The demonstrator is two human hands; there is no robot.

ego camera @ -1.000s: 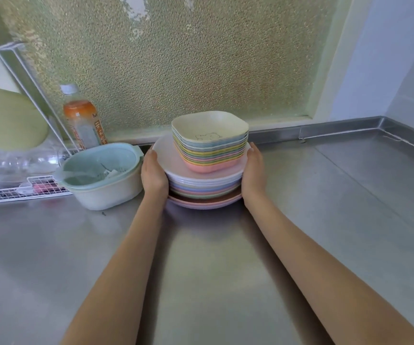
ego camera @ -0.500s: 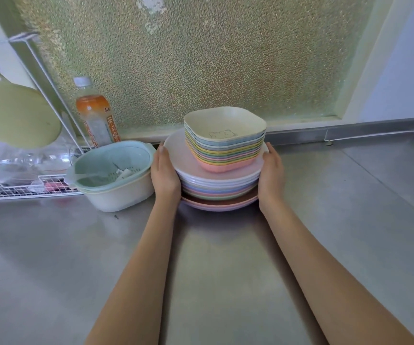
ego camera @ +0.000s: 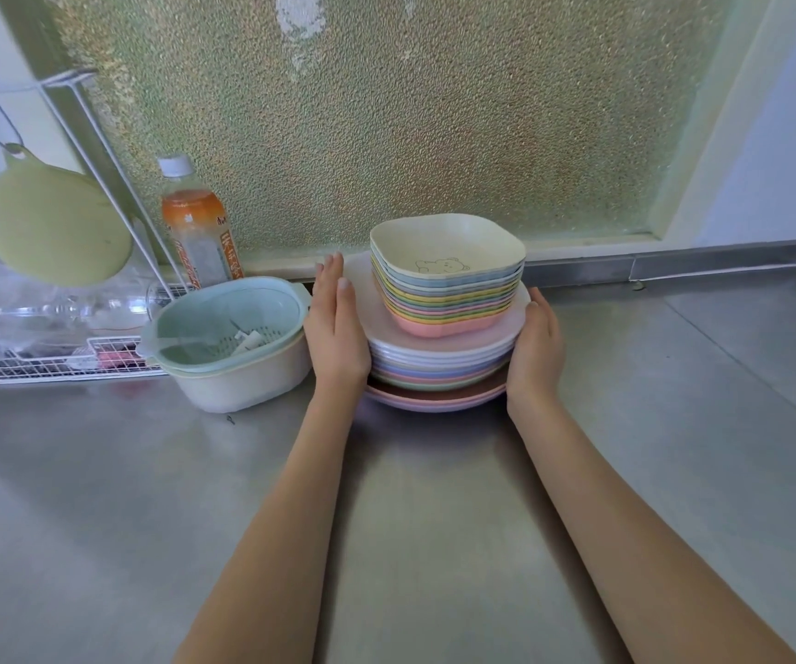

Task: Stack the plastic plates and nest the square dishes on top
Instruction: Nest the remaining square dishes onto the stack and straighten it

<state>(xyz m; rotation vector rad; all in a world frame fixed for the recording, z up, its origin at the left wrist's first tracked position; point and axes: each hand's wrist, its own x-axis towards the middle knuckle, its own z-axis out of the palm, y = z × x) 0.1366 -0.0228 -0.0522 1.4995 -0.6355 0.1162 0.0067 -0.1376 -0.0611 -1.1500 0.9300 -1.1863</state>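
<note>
Plate stack (ego camera: pixel 439 361) flanked by both hands on the counter (ego camera: pixel 434 519).
Square dishes (ego camera: pixel 448 280) are nested on top. The stack's left side is pressed by the flat, straight-fingered left hand (ego camera: pixel 336 328); its right rim is cupped by the curled right hand (ego camera: pixel 537 345).

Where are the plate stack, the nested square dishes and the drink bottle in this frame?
plate stack (ego camera: pixel 439 373): head view, on the front rims of the lower plates.
square dishes (ego camera: pixel 451 306): head view, on the front side of the nested pile.
drink bottle (ego camera: pixel 193 215): head view, on its orange upper body.
</note>
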